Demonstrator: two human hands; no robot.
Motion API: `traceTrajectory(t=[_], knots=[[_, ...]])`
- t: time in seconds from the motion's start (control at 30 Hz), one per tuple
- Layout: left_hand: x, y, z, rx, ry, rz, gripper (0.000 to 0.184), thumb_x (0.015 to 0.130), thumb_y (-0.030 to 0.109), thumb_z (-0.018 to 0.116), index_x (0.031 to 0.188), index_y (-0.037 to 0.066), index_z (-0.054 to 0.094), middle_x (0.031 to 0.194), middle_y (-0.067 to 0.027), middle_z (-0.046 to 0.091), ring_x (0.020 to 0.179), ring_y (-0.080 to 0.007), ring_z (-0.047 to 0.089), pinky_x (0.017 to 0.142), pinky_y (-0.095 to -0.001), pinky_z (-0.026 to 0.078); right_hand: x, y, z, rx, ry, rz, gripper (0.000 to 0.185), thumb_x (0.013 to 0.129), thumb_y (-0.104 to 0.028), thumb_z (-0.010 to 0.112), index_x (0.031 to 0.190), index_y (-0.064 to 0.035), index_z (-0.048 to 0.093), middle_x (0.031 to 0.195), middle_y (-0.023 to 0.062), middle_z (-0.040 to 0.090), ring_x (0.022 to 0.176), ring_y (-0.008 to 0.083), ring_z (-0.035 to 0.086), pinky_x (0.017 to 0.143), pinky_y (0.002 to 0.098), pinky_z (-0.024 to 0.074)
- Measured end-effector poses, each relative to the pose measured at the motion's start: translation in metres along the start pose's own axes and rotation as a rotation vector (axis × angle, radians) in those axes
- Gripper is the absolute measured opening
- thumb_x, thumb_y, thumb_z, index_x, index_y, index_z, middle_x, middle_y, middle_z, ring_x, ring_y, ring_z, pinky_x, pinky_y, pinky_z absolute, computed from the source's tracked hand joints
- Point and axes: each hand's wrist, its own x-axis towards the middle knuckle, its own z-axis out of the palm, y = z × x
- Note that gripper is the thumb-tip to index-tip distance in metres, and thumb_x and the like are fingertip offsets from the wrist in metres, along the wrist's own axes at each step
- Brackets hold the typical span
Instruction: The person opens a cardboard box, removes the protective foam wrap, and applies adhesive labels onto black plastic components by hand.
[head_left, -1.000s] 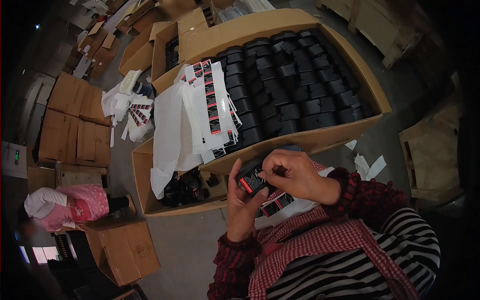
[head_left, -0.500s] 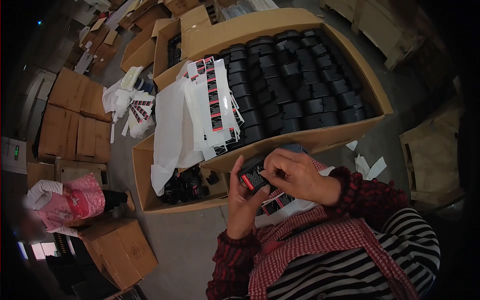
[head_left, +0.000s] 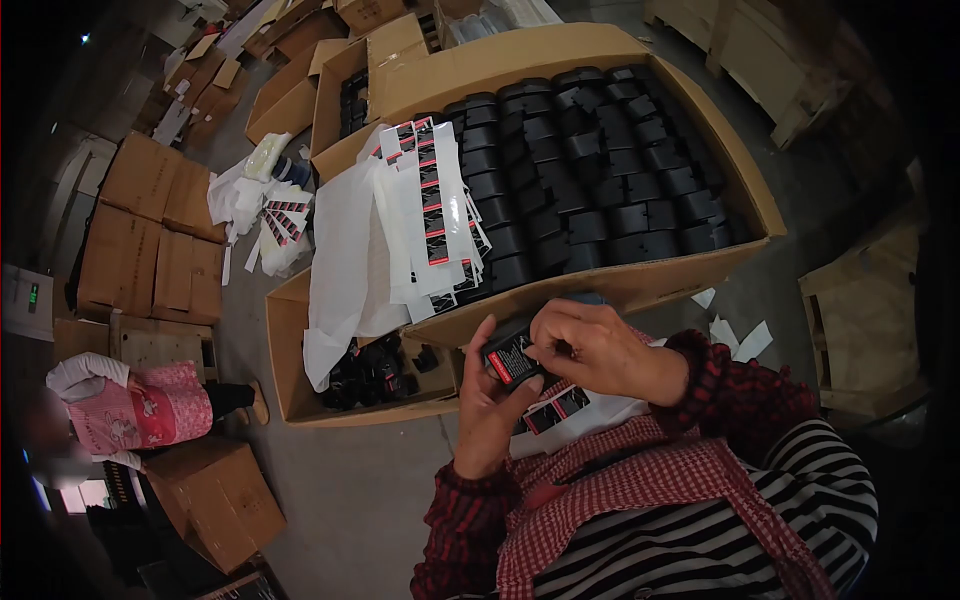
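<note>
My left hand (head_left: 490,405) is closed round a small black plastic part (head_left: 495,345), with the thumb along its near edge. On the part's face is a black-and-red label (head_left: 513,361) with white print. At the label's right end, my right hand (head_left: 598,350) pinches its edge, thumb and forefinger together; the exact contact is partly hidden by the fingers. A sheet of similar labels (head_left: 555,410) lies in front of me, below my hands.
A large carton (head_left: 700,265) packed with rows of black plastic parts (head_left: 590,170) stands ahead. Label sheets (head_left: 433,200) lie over its left side. A lower carton (head_left: 380,412) holds loose black parts (head_left: 375,370). A person in a pink apron (head_left: 165,405) stands left beside a brown box (head_left: 220,495).
Both my hands stay on the part, almost unmoved. The person at the left has shifted, with an arm now drawn across the apron, and the brown box there sits slightly further left.
</note>
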Motion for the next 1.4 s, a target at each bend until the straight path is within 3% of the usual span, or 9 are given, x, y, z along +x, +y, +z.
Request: traceTrajectory(t=[0.33, 0.4, 0.5, 0.7, 0.8, 0.87, 1.07, 1.2, 1.4], knots=[[0.003, -0.001, -0.002, -0.009, -0.006, -0.033, 0.08, 0.078, -0.011, 0.061, 0.146, 0.006, 0.022, 0.118, -0.008, 0.056, 0.108, -0.0161, 0.056, 0.095, -0.031, 0.046, 0.003, 0.002, -0.007, 0.214, -0.095, 0.281, 0.025, 0.079, -0.001, 0.072, 0.072, -0.0034, 0.047, 0.073, 0.0015, 0.055, 0.061, 0.0077, 0.049, 0.052, 0.0247, 0.0399], [0.004, -0.003, -0.003, -0.007, -0.017, -0.008, 0.078, 0.082, -0.009, 0.06, 0.147, 0.008, 0.02, 0.118, -0.009, 0.055, 0.104, -0.0149, 0.058, 0.086, -0.0289, 0.053, 0.005, 0.0, -0.008, 0.224, -0.091, 0.301, 0.026, 0.079, -0.002, 0.073, 0.073, -0.0039, 0.048, 0.073, 0.0005, 0.055, 0.062, 0.0061, 0.049, 0.052, 0.0234, 0.0401], [0.005, -0.003, -0.002, 0.016, -0.014, -0.02, 0.078, 0.083, -0.008, 0.06, 0.147, 0.009, 0.02, 0.118, -0.0094, 0.056, 0.104, -0.0153, 0.058, 0.085, -0.0296, 0.053, 0.007, -0.001, -0.008, 0.285, -0.141, 0.422, 0.028, 0.079, -0.003, 0.074, 0.076, -0.0049, 0.046, 0.074, -0.0011, 0.056, 0.066, 0.0038, 0.05, 0.054, 0.0211, 0.0415], [0.004, -0.003, 0.003, 0.004, 0.011, -0.043, 0.077, 0.081, -0.01, 0.059, 0.146, 0.007, 0.022, 0.119, -0.0111, 0.056, 0.107, -0.0172, 0.057, 0.092, -0.0316, 0.049, -0.002, 0.02, 0.0, 0.502, -0.096, 0.512, 0.024, 0.076, -0.006, 0.076, 0.08, -0.0028, 0.053, 0.068, 0.0015, 0.059, 0.06, 0.0059, 0.055, 0.053, 0.0244, 0.046], [0.003, -0.005, 0.003, 0.011, 0.024, -0.032, 0.077, 0.08, -0.011, 0.059, 0.146, 0.007, 0.022, 0.119, -0.0112, 0.056, 0.107, -0.0174, 0.057, 0.093, -0.0317, 0.049, 0.003, 0.007, -0.003, 0.364, -0.119, 0.525, 0.023, 0.077, -0.005, 0.075, 0.079, -0.0023, 0.052, 0.07, 0.0031, 0.058, 0.06, 0.0086, 0.055, 0.052, 0.0259, 0.0457], [0.004, -0.007, 0.003, -0.013, 0.017, 0.002, 0.075, 0.082, -0.009, 0.059, 0.145, 0.007, 0.022, 0.117, -0.0104, 0.057, 0.105, -0.0163, 0.058, 0.089, -0.0306, 0.051, 0.004, -0.004, -0.004, 0.163, -0.074, 0.343, 0.022, 0.077, -0.003, 0.073, 0.08, -0.0019, 0.05, 0.072, 0.0053, 0.055, 0.061, 0.0124, 0.056, 0.053, 0.0275, 0.0458], [0.003, -0.01, 0.002, -0.07, -0.016, 0.053, 0.07, 0.084, -0.006, 0.06, 0.143, 0.007, 0.023, 0.117, -0.0106, 0.057, 0.103, -0.0156, 0.058, 0.087, -0.0299, 0.052, 0.0, -0.008, -0.001, 0.084, -0.066, 0.236, 0.025, 0.077, -0.001, 0.07, 0.089, -0.002, 0.048, 0.08, 0.0106, 0.053, 0.064, 0.0234, 0.058, 0.055, 0.0327, 0.0483], [0.003, -0.016, 0.003, -0.064, 0.003, 0.1, 0.057, 0.092, 0.003, 0.056, 0.141, 0.005, 0.027, 0.117, -0.0103, 0.057, 0.105, -0.0146, 0.057, 0.089, -0.0288, 0.05, -0.001, -0.01, -0.001, 0.015, -0.033, 0.198, 0.027, 0.079, -0.004, 0.072, 0.094, -0.0015, 0.05, 0.081, 0.0083, 0.054, 0.064, 0.0187, 0.059, 0.056, 0.0299, 0.0498], [0.006, -0.03, -0.005, 0.076, 0.011, 0.168, 0.042, 0.1, 0.015, 0.047, 0.137, 0.003, 0.034, 0.116, -0.0088, 0.057, 0.102, -0.0116, 0.056, 0.088, -0.0257, 0.047, -0.005, -0.009, -0.007, -0.177, -0.109, 0.236, 0.036, 0.081, -0.014, 0.072, 0.108, -0.0009, 0.052, 0.088, 0.0116, 0.055, 0.068, 0.0245, 0.062, 0.058, 0.0332, 0.0509]])
